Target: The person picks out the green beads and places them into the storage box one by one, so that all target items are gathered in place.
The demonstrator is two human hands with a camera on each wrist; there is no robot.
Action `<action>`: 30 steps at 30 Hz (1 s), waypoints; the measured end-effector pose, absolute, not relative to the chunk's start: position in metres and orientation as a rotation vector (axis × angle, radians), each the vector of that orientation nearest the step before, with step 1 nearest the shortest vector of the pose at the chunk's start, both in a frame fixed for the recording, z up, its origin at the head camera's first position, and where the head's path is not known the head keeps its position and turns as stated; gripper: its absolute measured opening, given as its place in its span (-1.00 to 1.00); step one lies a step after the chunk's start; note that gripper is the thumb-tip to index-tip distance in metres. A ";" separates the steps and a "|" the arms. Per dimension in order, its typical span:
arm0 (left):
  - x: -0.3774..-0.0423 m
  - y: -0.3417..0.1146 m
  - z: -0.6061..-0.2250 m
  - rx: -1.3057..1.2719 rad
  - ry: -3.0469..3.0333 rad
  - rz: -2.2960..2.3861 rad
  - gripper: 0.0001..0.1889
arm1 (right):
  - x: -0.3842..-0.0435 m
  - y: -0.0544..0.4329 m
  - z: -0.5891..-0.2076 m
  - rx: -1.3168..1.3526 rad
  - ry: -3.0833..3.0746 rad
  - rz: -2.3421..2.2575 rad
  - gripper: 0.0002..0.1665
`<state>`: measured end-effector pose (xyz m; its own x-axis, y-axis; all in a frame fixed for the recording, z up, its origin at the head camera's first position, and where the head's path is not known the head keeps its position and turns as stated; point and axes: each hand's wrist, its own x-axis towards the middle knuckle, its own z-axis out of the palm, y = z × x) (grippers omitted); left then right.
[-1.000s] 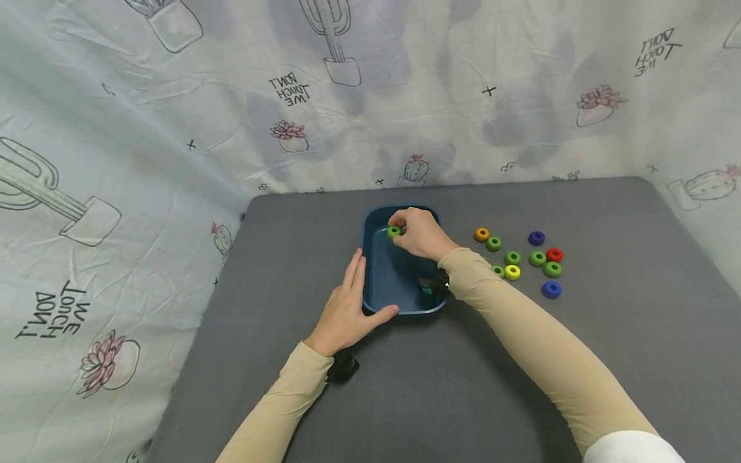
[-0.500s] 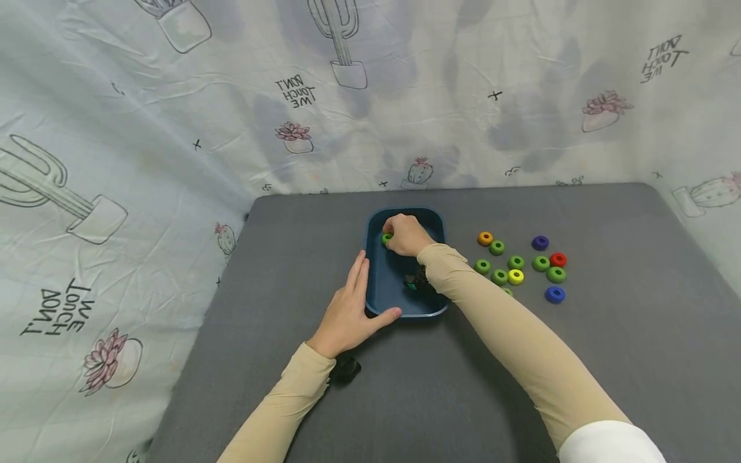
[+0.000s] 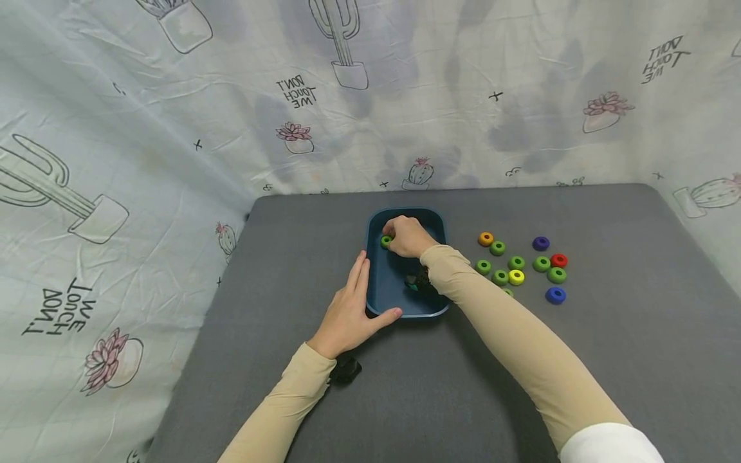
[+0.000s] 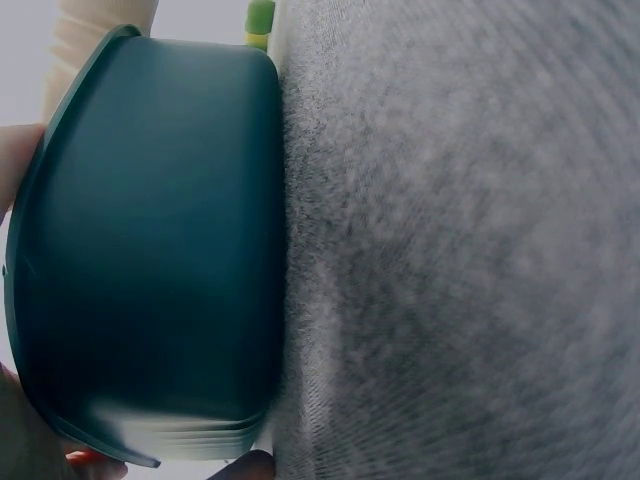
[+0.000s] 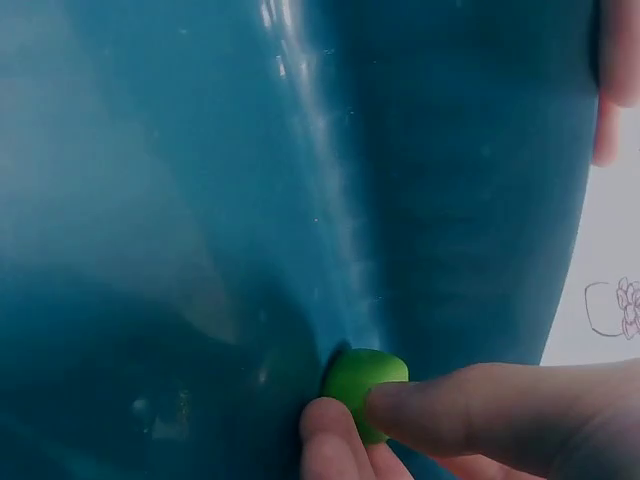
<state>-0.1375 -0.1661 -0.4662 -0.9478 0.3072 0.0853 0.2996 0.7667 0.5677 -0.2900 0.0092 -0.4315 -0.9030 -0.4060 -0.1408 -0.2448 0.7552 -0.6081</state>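
Observation:
A deep blue plastic tray (image 3: 384, 292) stands on the grey table. My left hand (image 3: 344, 318) rests on it, straight fingers along the left side and thumb at the near rim. In the left wrist view, the outer wall of the tray fills much of the left half. My right hand (image 3: 408, 236) reaches into the far left part of the tray and pinches a green bead (image 5: 358, 385) between thumb and fingers. The bead is low by the tray's left wall, at the bend where floor meets wall in the right wrist view.
Right of the tray lie loose beads: several green ones (image 3: 516, 262), an orange bead (image 3: 485, 239), a yellow bead (image 3: 516, 277), a red bead (image 3: 558, 260) and blue ones (image 3: 556, 295). The right sleeve (image 3: 492, 299) crosses over the tray's right rim. A printed curtain (image 3: 370, 96) hangs behind the table.
My right hand has moved slightly left and down into the tray with the green bead, then stayed nearly still. The left hand keeps its place on the tray.

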 end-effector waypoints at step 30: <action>-0.136 -0.165 -0.464 0.483 2.905 0.966 0.21 | -0.217 0.075 -0.377 -0.676 2.770 -1.140 -0.59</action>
<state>-0.1362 -0.1646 -0.4638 -0.9506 0.3051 0.0576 0.2788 0.7571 0.5908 -0.2172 0.0750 -0.3770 -0.9007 -0.4228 0.0999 -0.3706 0.6278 -0.6845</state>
